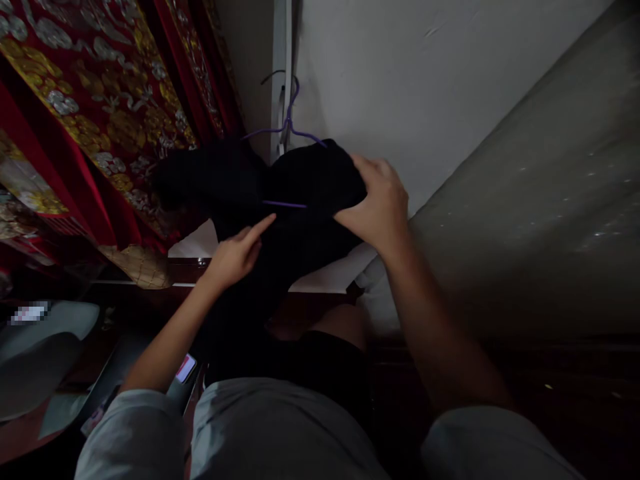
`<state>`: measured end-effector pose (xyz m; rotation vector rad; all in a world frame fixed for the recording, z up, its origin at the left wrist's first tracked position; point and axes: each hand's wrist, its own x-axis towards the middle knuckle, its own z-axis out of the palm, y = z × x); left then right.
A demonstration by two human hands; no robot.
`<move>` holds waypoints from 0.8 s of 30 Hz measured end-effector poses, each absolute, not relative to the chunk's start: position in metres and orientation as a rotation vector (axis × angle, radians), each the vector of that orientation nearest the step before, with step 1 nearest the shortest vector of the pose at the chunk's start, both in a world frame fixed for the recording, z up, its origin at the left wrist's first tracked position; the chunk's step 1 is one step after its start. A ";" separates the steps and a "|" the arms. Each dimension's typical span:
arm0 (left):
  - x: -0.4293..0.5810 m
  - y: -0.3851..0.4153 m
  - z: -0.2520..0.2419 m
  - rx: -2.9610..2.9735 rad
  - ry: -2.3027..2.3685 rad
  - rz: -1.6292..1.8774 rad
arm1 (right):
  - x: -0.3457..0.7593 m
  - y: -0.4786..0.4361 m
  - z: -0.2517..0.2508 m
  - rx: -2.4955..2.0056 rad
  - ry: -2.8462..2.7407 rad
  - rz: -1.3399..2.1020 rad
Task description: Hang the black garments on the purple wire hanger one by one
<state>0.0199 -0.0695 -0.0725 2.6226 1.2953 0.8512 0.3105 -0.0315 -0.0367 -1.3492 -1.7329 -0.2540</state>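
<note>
A black garment (pixel 295 240) hangs on a thin purple clothes hanger (pixel 289 123) in front of me. The hanger's hook rises above the fabric, and part of its lower bar shows through the neck opening. My right hand (pixel 383 203) is closed around the garment's right shoulder, thumb below and fingers behind. At the left, my left hand (pixel 235 260) lies against the dark cloth just below the bar. Its index finger is stretched out toward the bar, with the other fingers curled. Dark fabric hides the garment's exact shape.
A red curtain (pixel 125 120) with gold and silver patterns hangs at the left. Behind the hanger are a pale post (pixel 281 40) and a white wall (pixel 425 80). Greyish sheer fabric (pixel 525 200) slopes down at the right. A lit phone (pixel 186 368) lies at lower left.
</note>
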 end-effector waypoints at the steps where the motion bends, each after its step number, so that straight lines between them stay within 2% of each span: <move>1: 0.026 -0.068 -0.080 2.592 1.399 0.710 | 0.310 -0.039 -0.037 -1.350 -1.752 -0.255; 5: 0.040 -0.066 -0.103 2.439 1.823 0.216 | 0.323 -0.047 -0.046 -1.338 -1.783 -0.224; 8: 0.041 -0.070 -0.124 2.396 1.794 0.095 | 0.334 -0.038 -0.051 -1.298 -1.844 -0.217; 10: 0.044 -0.078 -0.143 2.378 1.690 0.188 | 0.333 -0.034 -0.054 -1.261 -1.879 -0.215; 14: 0.069 -0.107 -0.193 2.187 1.593 0.646 | 0.301 -0.056 -0.085 -1.165 -1.624 -0.052; 17: 0.095 -0.131 -0.228 1.940 1.665 0.841 | 0.261 -0.094 -0.136 -1.137 -1.243 0.363; 20: 0.112 -0.147 -0.247 1.750 1.663 0.935 | 0.234 -0.127 -0.184 -1.184 -1.147 0.930; 24: 0.124 -0.158 -0.244 1.526 1.445 1.261 | 0.237 -0.139 -0.195 -1.145 -1.224 1.165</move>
